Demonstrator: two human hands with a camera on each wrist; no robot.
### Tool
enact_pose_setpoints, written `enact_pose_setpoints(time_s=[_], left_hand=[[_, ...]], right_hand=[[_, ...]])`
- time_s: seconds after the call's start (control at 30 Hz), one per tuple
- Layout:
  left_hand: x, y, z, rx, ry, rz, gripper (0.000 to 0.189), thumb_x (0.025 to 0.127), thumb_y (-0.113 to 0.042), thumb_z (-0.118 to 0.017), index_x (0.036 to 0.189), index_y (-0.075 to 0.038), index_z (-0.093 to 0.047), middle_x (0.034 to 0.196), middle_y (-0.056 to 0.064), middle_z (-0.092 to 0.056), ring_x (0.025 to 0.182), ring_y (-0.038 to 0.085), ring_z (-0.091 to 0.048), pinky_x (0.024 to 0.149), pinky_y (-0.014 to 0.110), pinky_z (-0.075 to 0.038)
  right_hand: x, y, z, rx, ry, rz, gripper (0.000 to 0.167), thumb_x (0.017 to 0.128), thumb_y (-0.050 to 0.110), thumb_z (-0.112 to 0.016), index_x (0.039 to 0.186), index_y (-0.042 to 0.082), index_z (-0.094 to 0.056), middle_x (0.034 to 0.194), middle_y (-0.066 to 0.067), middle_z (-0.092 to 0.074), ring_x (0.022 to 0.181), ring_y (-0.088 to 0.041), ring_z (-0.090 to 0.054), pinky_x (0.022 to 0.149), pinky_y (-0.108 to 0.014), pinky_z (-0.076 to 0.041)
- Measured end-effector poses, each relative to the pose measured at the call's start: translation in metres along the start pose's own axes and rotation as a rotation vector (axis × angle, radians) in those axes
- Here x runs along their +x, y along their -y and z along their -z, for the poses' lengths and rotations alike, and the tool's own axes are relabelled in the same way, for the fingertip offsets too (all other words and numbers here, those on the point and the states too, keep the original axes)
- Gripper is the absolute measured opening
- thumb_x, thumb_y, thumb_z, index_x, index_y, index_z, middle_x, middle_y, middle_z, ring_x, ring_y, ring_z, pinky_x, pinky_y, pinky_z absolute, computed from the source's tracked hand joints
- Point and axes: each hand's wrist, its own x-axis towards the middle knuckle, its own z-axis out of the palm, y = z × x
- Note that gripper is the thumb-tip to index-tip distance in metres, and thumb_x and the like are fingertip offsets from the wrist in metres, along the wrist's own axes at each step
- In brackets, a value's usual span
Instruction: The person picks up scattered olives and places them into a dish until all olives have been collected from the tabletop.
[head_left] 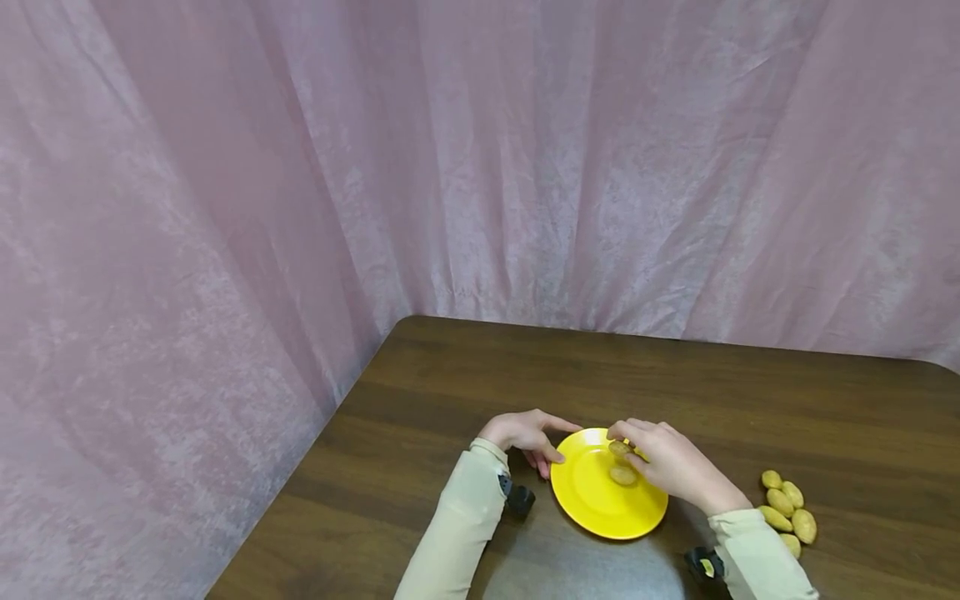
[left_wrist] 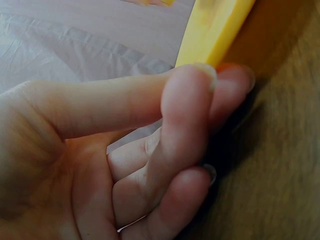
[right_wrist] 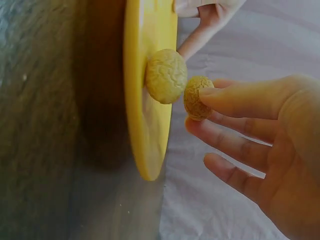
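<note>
A round yellow plate (head_left: 600, 512) lies on the wooden table, and my left hand (head_left: 528, 437) grips its left rim. The thumb is at the near side of that rim and the index finger reaches along the far side. In the left wrist view the fingertips meet right at the plate's edge. Over the plate, my right hand (head_left: 671, 462) pinches a small wrinkled potato (right_wrist: 198, 99) between thumb and fingers. Another potato (right_wrist: 166, 76) rests on the plate, just beside the held one.
Several more yellowish potatoes (head_left: 780, 501) lie in a loose group on the table, right of my right forearm. Dark brown tabletop (head_left: 525, 358) stretches behind the plate. Pink curtains (head_left: 570, 167) hang along the table's far and left edges.
</note>
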Motion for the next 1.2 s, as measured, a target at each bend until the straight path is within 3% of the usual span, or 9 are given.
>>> enact_pose_setpoints(time_s=[0.37,0.57,0.83,1.0,1.2], left_hand=[[0.000,0.001,0.000,-0.024,0.005,0.008,0.054,0.086,-0.010,-0.071,0.136,-0.026,-0.058,0.060,0.007,-0.066,0.050,0.014,-0.063,0.056,0.024,-0.053],[-0.001,0.004,-0.001,-0.013,0.002,0.014,0.053,0.087,-0.012,-0.071,0.135,-0.029,-0.058,0.061,0.007,-0.067,0.050,0.013,-0.064,0.059,0.025,-0.055],[0.000,0.003,0.000,-0.016,-0.014,0.010,0.052,0.087,-0.012,-0.071,0.135,-0.029,-0.058,0.061,0.007,-0.067,0.050,0.013,-0.063,0.057,0.024,-0.053],[0.002,0.001,-0.003,-0.013,-0.001,0.011,0.052,0.086,-0.014,-0.071,0.134,-0.030,-0.059,0.060,0.007,-0.067,0.050,0.013,-0.064,0.058,0.024,-0.053],[0.005,-0.002,-0.006,-0.008,0.004,0.003,0.052,0.087,-0.014,-0.071,0.134,-0.030,-0.059,0.060,0.006,-0.066,0.051,0.013,-0.064,0.058,0.024,-0.053]], right_hand=[[0.001,-0.001,-0.005,0.016,0.003,0.056,0.021,0.080,0.007,-0.076,0.096,0.015,-0.067,0.091,0.004,-0.069,0.075,-0.012,-0.062,0.071,-0.034,-0.053],[0.001,0.001,-0.004,0.035,0.037,0.006,0.021,0.080,0.003,-0.074,0.098,0.013,-0.067,0.094,0.001,-0.071,0.079,-0.017,-0.067,0.072,-0.035,-0.057],[0.001,-0.002,0.005,0.034,0.075,-0.044,0.023,0.081,0.000,-0.073,0.097,0.015,-0.067,0.094,0.002,-0.069,0.080,-0.016,-0.065,0.072,-0.036,-0.056],[-0.007,-0.007,0.011,0.024,0.095,-0.057,0.022,0.080,0.002,-0.074,0.096,0.016,-0.068,0.093,0.004,-0.069,0.078,-0.013,-0.064,0.070,-0.032,-0.054],[-0.022,-0.014,0.024,0.042,0.171,-0.151,0.018,0.083,0.010,-0.073,0.097,0.019,-0.067,0.090,0.007,-0.069,0.076,-0.008,-0.062,0.063,-0.026,-0.051]])
